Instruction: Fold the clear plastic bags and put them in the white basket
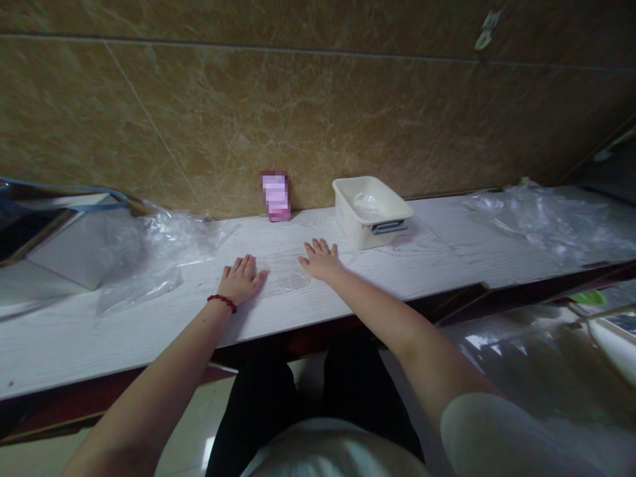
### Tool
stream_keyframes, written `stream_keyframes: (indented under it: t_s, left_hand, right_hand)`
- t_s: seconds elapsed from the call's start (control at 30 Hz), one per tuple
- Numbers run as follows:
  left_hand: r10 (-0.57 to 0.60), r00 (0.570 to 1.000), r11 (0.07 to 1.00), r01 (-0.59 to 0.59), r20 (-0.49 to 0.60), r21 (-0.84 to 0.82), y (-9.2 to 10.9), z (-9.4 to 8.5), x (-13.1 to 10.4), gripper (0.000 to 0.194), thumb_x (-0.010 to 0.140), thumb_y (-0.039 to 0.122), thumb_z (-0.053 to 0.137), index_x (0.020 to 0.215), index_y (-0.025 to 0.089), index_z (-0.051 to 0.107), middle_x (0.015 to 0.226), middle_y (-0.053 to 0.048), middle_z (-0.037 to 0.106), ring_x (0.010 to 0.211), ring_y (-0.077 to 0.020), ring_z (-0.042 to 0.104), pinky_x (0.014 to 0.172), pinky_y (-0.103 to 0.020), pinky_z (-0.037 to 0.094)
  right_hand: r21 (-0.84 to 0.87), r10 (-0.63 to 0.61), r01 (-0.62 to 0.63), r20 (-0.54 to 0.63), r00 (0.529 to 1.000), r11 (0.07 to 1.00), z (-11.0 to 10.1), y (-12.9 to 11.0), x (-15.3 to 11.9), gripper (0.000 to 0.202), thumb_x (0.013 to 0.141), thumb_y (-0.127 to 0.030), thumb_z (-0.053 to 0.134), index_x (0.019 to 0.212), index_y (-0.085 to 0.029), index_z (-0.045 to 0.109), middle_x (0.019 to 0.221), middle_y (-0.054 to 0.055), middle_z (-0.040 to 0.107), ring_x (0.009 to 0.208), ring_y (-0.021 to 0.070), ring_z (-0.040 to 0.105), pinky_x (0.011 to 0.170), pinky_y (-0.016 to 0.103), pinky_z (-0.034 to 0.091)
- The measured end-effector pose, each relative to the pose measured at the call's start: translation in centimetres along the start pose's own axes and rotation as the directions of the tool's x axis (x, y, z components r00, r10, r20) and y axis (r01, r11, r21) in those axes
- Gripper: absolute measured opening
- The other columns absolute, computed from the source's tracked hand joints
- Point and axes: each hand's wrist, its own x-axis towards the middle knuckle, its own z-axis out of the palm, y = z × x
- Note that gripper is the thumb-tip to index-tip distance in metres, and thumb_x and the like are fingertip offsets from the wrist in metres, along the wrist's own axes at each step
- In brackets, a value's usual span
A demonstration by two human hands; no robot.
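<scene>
My left hand point(241, 281) lies palm down on the white wood-grain table point(278, 317), fingers spread, with a red bead bracelet at the wrist. To its right, my right hand point(320, 258) also rests flat with the fingers apart. Neither hand holds anything. Between them on the tabletop lies a small piece of clear plastic point(289, 283). Just beyond my right hand stands a cream plastic bin point(358, 228) with a grey handle; something clear is inside it. A blurred pink and purple phone-like object point(276, 197) leans upright against the wall.
Crumpled clear plastic point(173, 242) and a white box point(69, 248) with a blue strap are at the left. More clear plastic point(551, 215) spreads over the right side. A brown marble-look wall point(238, 112) rises behind the table.
</scene>
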Motion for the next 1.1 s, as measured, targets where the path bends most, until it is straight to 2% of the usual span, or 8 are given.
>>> stream_keyframes:
  t_s: [0.1,0.2,0.33,0.5,0.63,0.77,0.97,1.1]
  left_hand:
    - [0.008,0.996,1.000,-0.011,-0.087,-0.025,-0.1,-0.6,-0.3,0.057,0.083,0.042,0.025,0.124,0.003,0.035,0.131,-0.019,0.034,0.122,-0.0295,0.025,0.095,-0.047,0.025]
    - [0.183,0.965,0.982,-0.189,-0.191,-0.014,1.9,-1.7,-1.6,0.050,0.081,0.038,0.033,0.119,0.007,0.042,0.127,-0.016,0.040,0.120,-0.0260,0.031,0.097,-0.044,0.023]
    - [0.399,0.913,0.913,-0.404,-0.082,-0.051,6.0,-2.4,-3.5,0.047,0.081,0.038,0.032,0.119,0.014,0.044,0.124,-0.011,0.046,0.116,-0.0222,0.038,0.098,-0.041,0.024]
    - [0.318,0.947,0.945,-0.321,-0.051,-0.069,8.2,-0.9,-4.3,0.063,0.080,0.048,0.028,0.126,0.005,0.033,0.132,-0.016,0.032,0.123,-0.0280,0.025,0.098,-0.045,0.022]
    - [0.304,0.950,0.949,-0.308,-0.069,-0.064,8.0,-0.1,-4.2,0.055,0.084,0.040,0.023,0.126,0.006,0.034,0.133,-0.015,0.031,0.124,-0.0253,0.024,0.099,-0.044,0.018]
    - [0.299,0.953,0.948,-0.302,-0.038,-0.098,7.7,-0.2,-4.1,0.057,0.084,0.042,0.021,0.127,0.006,0.032,0.134,-0.013,0.030,0.124,-0.0242,0.024,0.099,-0.043,0.019]
    - [0.235,0.972,0.958,-0.236,-0.026,-0.161,7.9,-0.5,-3.8,0.063,0.080,0.046,0.030,0.128,0.005,0.029,0.134,-0.016,0.030,0.123,-0.0244,0.025,0.099,-0.042,0.021]
    - [0.207,0.978,0.957,-0.209,-0.033,-0.200,8.1,-1.2,-3.2,0.051,0.079,0.026,0.034,0.125,0.004,0.034,0.131,-0.017,0.035,0.121,-0.0252,0.031,0.097,-0.042,0.024]
  right_hand:
    - [0.043,0.017,-0.013,-0.094,0.995,0.999,-0.6,1.1,-0.7,0.053,0.081,-0.046,0.032,0.127,-0.020,0.034,0.137,0.008,0.024,0.125,0.0271,0.012,0.097,0.050,0.010]
    - [0.085,-0.071,0.086,-0.167,0.983,0.993,-1.4,1.9,-2.4,0.041,0.077,-0.036,0.044,0.113,-0.017,0.049,0.124,0.011,0.042,0.118,0.0234,0.029,0.096,0.041,0.019]
    - [0.132,-0.306,0.338,-0.213,0.928,0.932,-2.3,2.1,-5.3,0.026,0.074,-0.027,0.051,0.098,-0.018,0.057,0.108,0.007,0.051,0.106,0.0169,0.040,0.092,0.032,0.026]
    - [0.087,-0.412,0.427,-0.146,0.899,0.900,-2.8,1.7,-7.2,0.031,0.071,-0.029,0.057,0.101,-0.021,0.056,0.111,0.005,0.049,0.106,0.0184,0.037,0.089,0.033,0.028]
    - [0.055,-0.458,0.467,-0.125,0.880,0.883,-3.2,1.5,-7.0,0.033,0.073,-0.026,0.056,0.105,-0.022,0.054,0.113,0.005,0.048,0.108,0.0180,0.035,0.090,0.034,0.028]
    - [0.024,-0.558,0.568,-0.156,0.815,0.822,-3.1,1.4,-6.4,0.031,0.075,-0.022,0.052,0.106,-0.021,0.054,0.113,0.007,0.049,0.108,0.0179,0.036,0.090,0.034,0.029]
    - [-0.003,-0.625,0.638,-0.204,0.753,0.770,-2.2,0.9,-5.3,0.022,0.080,-0.020,0.043,0.092,-0.018,0.061,0.108,0.007,0.053,0.106,0.0173,0.038,0.090,0.032,0.032]
    - [0.092,-0.583,0.621,-0.260,0.770,0.778,-2.7,0.2,-4.9,0.022,0.082,-0.020,0.041,0.090,-0.018,0.061,0.104,0.007,0.055,0.104,0.0160,0.040,0.092,0.033,0.031]
